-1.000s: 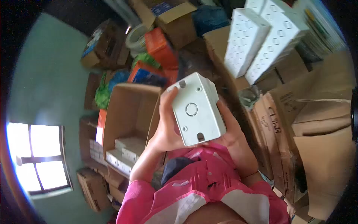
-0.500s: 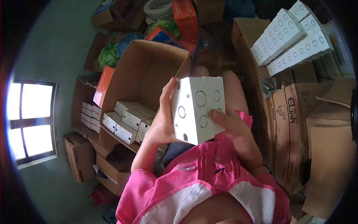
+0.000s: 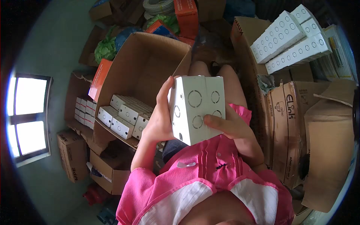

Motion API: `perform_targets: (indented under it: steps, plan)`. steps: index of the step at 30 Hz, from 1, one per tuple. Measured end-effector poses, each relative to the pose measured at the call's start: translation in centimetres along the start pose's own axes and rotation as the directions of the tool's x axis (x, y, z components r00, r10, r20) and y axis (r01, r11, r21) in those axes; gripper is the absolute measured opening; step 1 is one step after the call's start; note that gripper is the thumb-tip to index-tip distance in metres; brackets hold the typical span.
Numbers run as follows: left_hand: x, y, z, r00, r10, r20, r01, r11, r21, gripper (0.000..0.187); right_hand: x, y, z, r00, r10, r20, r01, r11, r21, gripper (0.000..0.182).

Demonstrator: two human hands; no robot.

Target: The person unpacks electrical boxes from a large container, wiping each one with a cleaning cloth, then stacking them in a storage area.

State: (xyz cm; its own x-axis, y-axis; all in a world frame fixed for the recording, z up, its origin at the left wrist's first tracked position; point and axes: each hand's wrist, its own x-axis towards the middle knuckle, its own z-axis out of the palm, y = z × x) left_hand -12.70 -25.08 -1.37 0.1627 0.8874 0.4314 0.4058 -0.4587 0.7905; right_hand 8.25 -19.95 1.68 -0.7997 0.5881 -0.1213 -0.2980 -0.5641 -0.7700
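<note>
Both my hands hold a block of white boxes with ringed knockouts, in front of my chest. My left hand grips its left side, thumb along the upper edge. On the right side, my right hand is closed round the block, its thumb resting on the front face near a knockout. The other fingers of both hands are mostly hidden behind the block. To the left, an open cardboard carton contains several white boxes in rows at its lower end.
Long stacks of white boxes lie on cartons at the upper right. A brown ELink carton stands at the right. An MPE carton sits at the lower left, below a smaller stack. Orange boxes are at the back.
The view has shifted slightly. The held block has turned a little, showing more of its front face and less of its left side. Both hands keep their hold.
</note>
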Motion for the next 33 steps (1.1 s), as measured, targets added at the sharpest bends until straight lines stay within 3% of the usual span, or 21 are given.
perform_targets:
  steps: [7, 12, 15, 19, 22, 24, 25, 27, 29, 30, 31, 33]
  plan:
    - [1.0, 0.0, -0.6, 0.994, 0.1, 0.045, -0.1, 0.995, -0.005, 0.129, 0.3, 0.3, -0.5, 0.996, 0.089, -0.006, -0.089, 0.996, 0.029, 0.07]
    - [2.6, -1.2, -0.6, 0.981, 0.179, 0.072, -0.178, 0.984, -0.02, 0.129, 1.1, 0.5, -1.3, 0.999, 0.047, -0.02, -0.047, 0.999, 0.009, 0.07]
    - [2.4, -2.6, -0.5, 0.991, 0.124, 0.057, -0.122, 0.992, -0.042, 0.13, 2.1, 0.6, -2.3, 0.998, 0.057, 0.012, -0.057, 0.998, 0.032, 0.069]
    - [1.7, -4.2, -0.7, 0.996, -0.087, -0.027, 0.085, 0.992, -0.095, 0.138, 4.3, 1.3, -3.2, 0.993, 0.102, -0.057, -0.086, 0.968, 0.236, 0.065]
    - [3.7, -6.2, -2.4, 0.958, -0.213, -0.192, 0.176, 0.965, -0.195, 0.145, 6.6, 2.5, -4.3, 0.92, 0.101, -0.38, 0.033, 0.943, 0.331, 0.062]
    - [4.9, -9.3, -4.5, 0.875, -0.383, -0.296, 0.329, 0.919, -0.217, 0.129, 7.8, 2.8, -6.8, 0.873, 0.122, -0.472, 0.065, 0.93, 0.361, 0.053]
    - [4.8, -11.7, -5.5, 0.807, -0.514, -0.289, 0.423, 0.846, -0.324, 0.118, 8.2, 2.6, -8.0, 0.845, 0.143, -0.515, 0.071, 0.925, 0.373, 0.049]
    - [4.5, -16.9, -6.7, 0.613, -0.752, -0.244, 0.56, 0.631, -0.538, 0.11, 9.2, 2.4, -9.3, 0.812, 0.097, -0.576, 0.08, 0.958, 0.274, 0.04]
    - [3.9, -22.6, -7.5, 0.373, -0.92, -0.121, 0.733, 0.372, -0.569, 0.109, 10.8, 3.3, -10.5, 0.781, 0.006, -0.624, 0.09, 0.988, 0.122, 0.036]
    - [3.5, -25.0, -6.8, 0.316, -0.917, -0.242, 0.789, 0.396, -0.47, 0.11, 11.6, 3.9, -11.1, 0.784, -0.01, -0.621, 0.043, 0.998, 0.037, 0.038]
    - [3.0, -27.8, -6.1, 0.271, -0.892, -0.363, 0.84, 0.403, -0.362, 0.111, 12.4, 5.1, -11.8, 0.786, -0.089, -0.612, 0.028, 0.994, -0.108, 0.038]
    - [0.0, -35.9, -5.2, 0.444, -0.763, -0.469, 0.843, 0.533, -0.069, 0.116, 13.8, 7.8, -12.7, 0.79, -0.245, -0.563, 0.008, 0.921, -0.389, 0.04]
